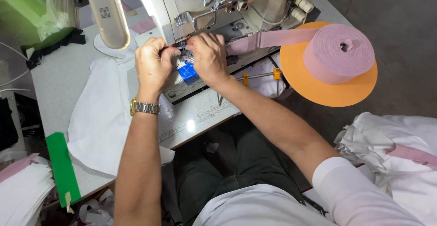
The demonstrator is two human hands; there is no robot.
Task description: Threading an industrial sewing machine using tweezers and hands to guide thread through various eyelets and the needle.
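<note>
Both my hands work close together under the needle area of a cream sewing machine (pixel 227 7). My left hand (pixel 154 62), with a metal wristwatch (pixel 144 107) on its wrist, pinches something small at the presser foot. My right hand (pixel 208 57) presses its fingers down beside it, above a blue part (pixel 187 72). What the fingers hold is hidden. A pink tape (pixel 273 38) runs from a big pink roll (pixel 339 53) on an orange disc (pixel 327 94) into the machine. A white fabric piece (pixel 102 117) lies left of my left arm.
A grey sewing table (pixel 57 82) carries a green strip (pixel 63 169) at its front left edge. A lamp head (pixel 108 12) hangs over the table's back. White fabric piles with pink trim lie at right (pixel 400 153) and bottom left (pixel 22 189). My dark trousers (pixel 236 162) fill the space below.
</note>
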